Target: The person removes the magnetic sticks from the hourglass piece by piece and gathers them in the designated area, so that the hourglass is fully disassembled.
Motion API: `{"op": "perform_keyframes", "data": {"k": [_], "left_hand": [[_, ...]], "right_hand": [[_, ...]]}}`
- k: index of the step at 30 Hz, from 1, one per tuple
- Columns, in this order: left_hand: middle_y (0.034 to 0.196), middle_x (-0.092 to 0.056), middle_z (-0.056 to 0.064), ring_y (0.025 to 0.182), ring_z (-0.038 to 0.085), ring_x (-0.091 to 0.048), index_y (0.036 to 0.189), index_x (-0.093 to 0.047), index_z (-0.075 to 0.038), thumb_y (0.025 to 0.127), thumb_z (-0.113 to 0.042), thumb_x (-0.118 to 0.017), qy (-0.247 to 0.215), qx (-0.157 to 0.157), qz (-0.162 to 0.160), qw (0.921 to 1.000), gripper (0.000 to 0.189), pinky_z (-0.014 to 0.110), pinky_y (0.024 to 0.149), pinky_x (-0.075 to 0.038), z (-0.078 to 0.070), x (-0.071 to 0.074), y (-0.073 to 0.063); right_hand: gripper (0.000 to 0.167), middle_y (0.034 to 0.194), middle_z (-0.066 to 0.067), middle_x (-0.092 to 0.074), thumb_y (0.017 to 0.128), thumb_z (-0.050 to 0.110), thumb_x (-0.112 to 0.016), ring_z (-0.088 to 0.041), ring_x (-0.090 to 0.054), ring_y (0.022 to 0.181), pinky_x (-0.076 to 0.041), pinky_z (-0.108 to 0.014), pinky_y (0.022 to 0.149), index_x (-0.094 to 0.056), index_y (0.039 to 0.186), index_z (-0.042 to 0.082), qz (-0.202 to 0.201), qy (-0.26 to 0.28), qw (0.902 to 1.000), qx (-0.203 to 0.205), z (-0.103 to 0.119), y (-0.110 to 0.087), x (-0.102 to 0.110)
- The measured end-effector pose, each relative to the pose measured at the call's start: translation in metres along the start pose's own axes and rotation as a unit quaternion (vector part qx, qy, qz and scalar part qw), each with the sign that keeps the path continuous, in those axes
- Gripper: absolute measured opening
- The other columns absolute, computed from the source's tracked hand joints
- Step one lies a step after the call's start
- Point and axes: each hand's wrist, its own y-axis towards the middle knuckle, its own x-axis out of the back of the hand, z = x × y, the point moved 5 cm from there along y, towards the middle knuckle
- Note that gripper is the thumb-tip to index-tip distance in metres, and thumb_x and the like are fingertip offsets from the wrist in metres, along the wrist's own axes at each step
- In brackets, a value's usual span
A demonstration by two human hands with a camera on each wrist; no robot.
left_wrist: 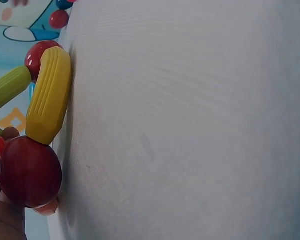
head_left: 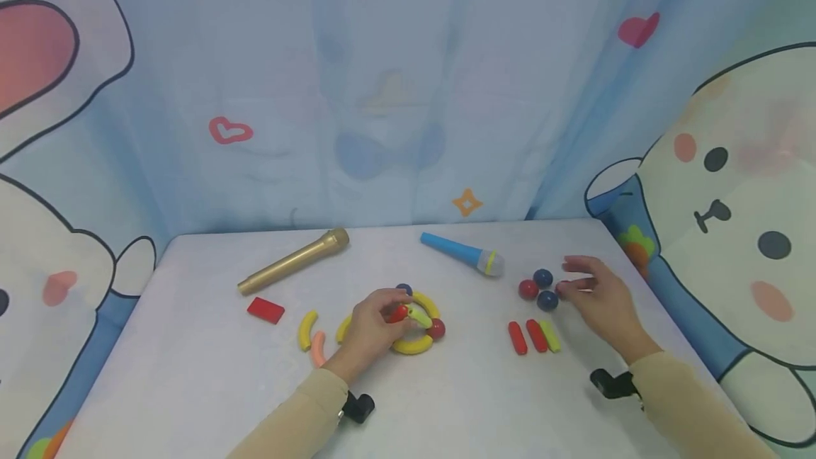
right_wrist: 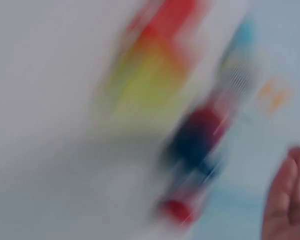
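Note:
My left hand (head_left: 372, 328) is curled about a ring of toy building pieces and pinches a short red stick (head_left: 398, 314). A light green stick (head_left: 419, 316) lies beside that. Curved yellow sticks (left_wrist: 50, 95) join red balls (left_wrist: 30, 172) in the ring, and a blue ball (head_left: 404, 289) sits at its far side. Fingers cover part of the ring. On the right, my right hand (head_left: 596, 299) hovers with loosely bent fingers beside a red ball (head_left: 560, 288); it appears to hold nothing. Blue balls (head_left: 547, 300) and another red ball (head_left: 528, 290) cluster there. The right wrist view is blurred.
Red sticks (head_left: 518, 338) and a green stick (head_left: 550, 336) lie nearer than the balls. Gold (head_left: 293, 261) and blue (head_left: 455, 250) toy microphones lie farther back. A red rectangle (head_left: 265, 310), a yellow curve (head_left: 307, 330) and a pink curve (head_left: 317, 349) are at left.

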Motion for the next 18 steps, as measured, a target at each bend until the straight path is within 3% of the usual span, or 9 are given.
{"op": "perform_keyframes", "data": {"k": [4, 8, 12, 15, 18], "left_hand": [[0.132, -0.060, -0.001, 0.117, 0.019, -0.059, 0.119, -0.071, -0.017, 0.082, -0.014, -0.083, 0.000, 0.000, -0.002, 1.0000, 0.039, 0.032, 0.095, -0.051, 0.003, 0.002, 0.000], [0.130, -0.060, -0.002, 0.116, 0.018, -0.060, 0.120, -0.070, -0.018, 0.083, -0.014, -0.083, 0.007, 0.001, -0.003, 1.0000, 0.040, 0.031, 0.095, -0.051, 0.005, 0.001, 0.001], [0.129, -0.061, -0.001, 0.117, 0.018, -0.060, 0.121, -0.070, -0.017, 0.083, -0.012, -0.082, 0.008, -0.010, -0.004, 0.9999, 0.040, 0.030, 0.094, -0.052, 0.005, 0.000, 0.001], [0.130, -0.061, 0.000, 0.117, 0.018, -0.060, 0.119, -0.071, -0.016, 0.083, -0.011, -0.082, 0.003, -0.017, -0.009, 0.9998, 0.038, 0.030, 0.093, -0.052, 0.004, 0.001, 0.002], [0.131, -0.061, 0.000, 0.117, 0.019, -0.060, 0.117, -0.071, -0.016, 0.083, -0.011, -0.082, 0.001, -0.015, -0.015, 0.9998, 0.036, 0.031, 0.093, -0.052, 0.004, 0.002, 0.002]], "right_hand": [[0.038, 0.118, -0.009, -0.065, 0.091, 0.013, -0.074, -0.020, -0.064, 0.093, -0.057, -0.030, 0.076, -0.061, 0.127, 0.010, 0.108, 0.030, 0.9909, 0.075, 0.075, -0.007, -0.051], [0.039, 0.114, 0.000, -0.066, 0.086, 0.014, -0.080, -0.010, -0.062, 0.084, -0.055, -0.023, 0.069, -0.066, 0.123, 0.013, 0.187, 0.044, 0.9754, 0.108, 0.120, -0.016, -0.109], [0.041, 0.107, 0.007, -0.064, 0.084, 0.016, -0.082, -0.010, -0.057, 0.079, -0.054, -0.021, 0.067, -0.067, 0.121, 0.015, 0.190, 0.010, 0.9743, 0.121, 0.137, -0.016, -0.142], [0.036, 0.101, 0.009, -0.063, 0.084, 0.015, -0.082, -0.011, -0.055, 0.079, -0.053, -0.023, 0.069, -0.069, 0.118, 0.014, 0.177, -0.020, 0.9743, 0.138, 0.140, -0.013, -0.152], [0.031, 0.099, 0.009, -0.063, 0.086, 0.016, -0.080, -0.011, -0.055, 0.079, -0.053, -0.024, 0.071, -0.069, 0.115, 0.014, 0.170, -0.019, 0.9771, 0.127, 0.138, -0.011, -0.154]]}}
